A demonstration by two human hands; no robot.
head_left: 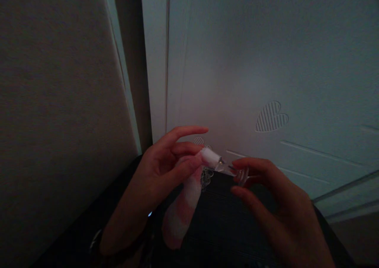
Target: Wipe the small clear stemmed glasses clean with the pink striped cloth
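My left hand (166,161) pinches a soft pink-and-white striped fabric piece (185,205) between thumb and fingers, with its index finger stretched out. The striped length hangs down below the hand. At its upper end a white part (211,157) points to the right. Joined to or touching that part is a clear plastic piece (241,175), whose exact kind I cannot make out in the dim light. My right hand (272,197) grips its wider end between thumb and fingers. Clear, looped shiny bits (206,176) show behind the fabric.
A pale door or cabinet panel (219,70) with an embossed heart (271,117) stands in front. To the left is a brown wall (59,82) with a light trim strip (124,70). A dark surface (225,224) lies below my hands.
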